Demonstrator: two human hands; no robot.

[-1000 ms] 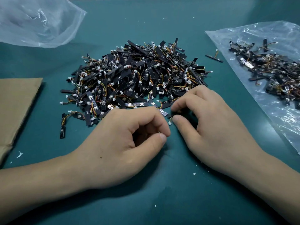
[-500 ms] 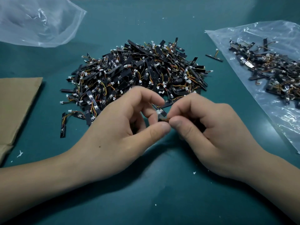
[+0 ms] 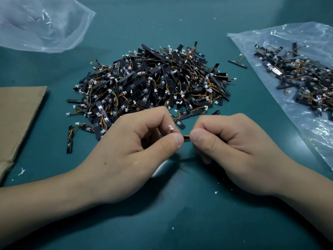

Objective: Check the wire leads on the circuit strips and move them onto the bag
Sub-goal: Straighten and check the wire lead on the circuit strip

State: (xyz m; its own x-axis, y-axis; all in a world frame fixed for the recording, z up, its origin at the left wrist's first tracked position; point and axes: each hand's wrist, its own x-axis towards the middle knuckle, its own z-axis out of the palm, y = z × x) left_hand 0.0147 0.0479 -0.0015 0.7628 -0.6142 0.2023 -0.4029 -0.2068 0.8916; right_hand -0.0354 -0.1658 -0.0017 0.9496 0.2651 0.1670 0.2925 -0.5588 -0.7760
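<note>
Wire lead (image 3: 186, 136) level, left-to-right, white connector (image 3: 170, 127) end upward; in tight thumb-and-finger pinch of left hand (image 3: 137, 152); likewise right hand (image 3: 232, 150)

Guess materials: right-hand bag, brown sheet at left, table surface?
Bag: thin clear plastic film, glossy. It wrinkles and glints, and the table shows through it around the circuit strips lying on it.
Brown sheet: likely cardboard, matte tan, with a straight stiff edge.
Table surface: teal, smooth, low sheen. Possibly a rubber or vinyl mat; can't tell which.
</note>
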